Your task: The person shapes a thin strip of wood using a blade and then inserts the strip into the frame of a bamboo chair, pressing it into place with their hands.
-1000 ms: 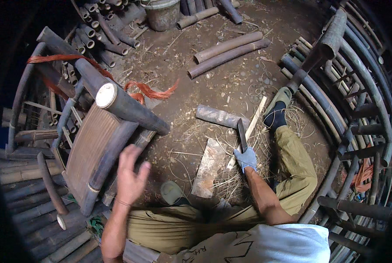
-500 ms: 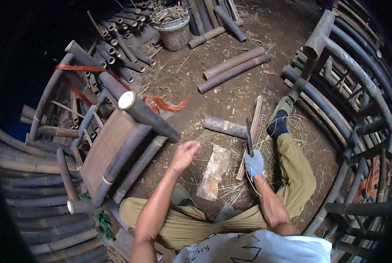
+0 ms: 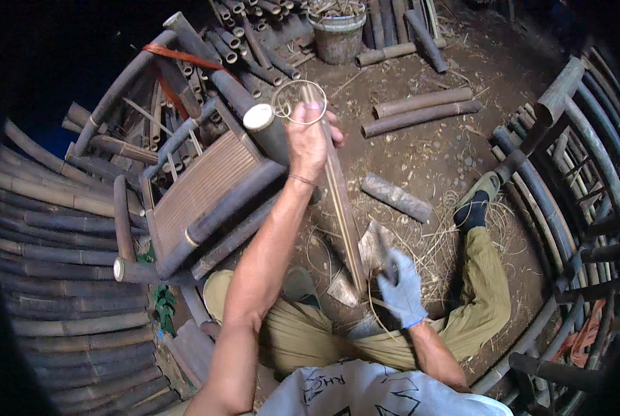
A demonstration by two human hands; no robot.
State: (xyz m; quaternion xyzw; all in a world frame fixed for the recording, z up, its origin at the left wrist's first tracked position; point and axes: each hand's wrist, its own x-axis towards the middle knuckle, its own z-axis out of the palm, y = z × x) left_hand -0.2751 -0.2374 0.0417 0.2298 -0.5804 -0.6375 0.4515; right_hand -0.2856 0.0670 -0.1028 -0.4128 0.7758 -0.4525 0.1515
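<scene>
My left hand (image 3: pixel 308 145) is raised and closed round the upper part of a long split bamboo piece (image 3: pixel 341 208), which slants down toward my lap. A thin curled strip (image 3: pixel 299 82) loops around the top of that hand. In a pale blue glove, my right hand (image 3: pixel 401 288) grips a knife beside the bamboo's lower end. Its dark blade (image 3: pixel 385 251) points up and is smeared by motion; the handle is mostly hidden by the glove. A pale flat slab (image 3: pixel 373 243) lies on the ground behind the bamboo and blade.
A short bamboo log (image 3: pixel 396 197) lies ahead, with two longer bamboo tubes (image 3: pixel 421 111) beyond. Thin shavings (image 3: pixel 438 243) litter the ground by my right foot. A bamboo chair (image 3: pixel 206 187) stands at left, a bamboo frame (image 3: pixel 594 159) at right. A bucket (image 3: pixel 337 35) stands far off.
My left hand, empty before, has moved up and now holds the split bamboo that lay beside the knife. My right hand has come lower with the knife. The view has shifted left.
</scene>
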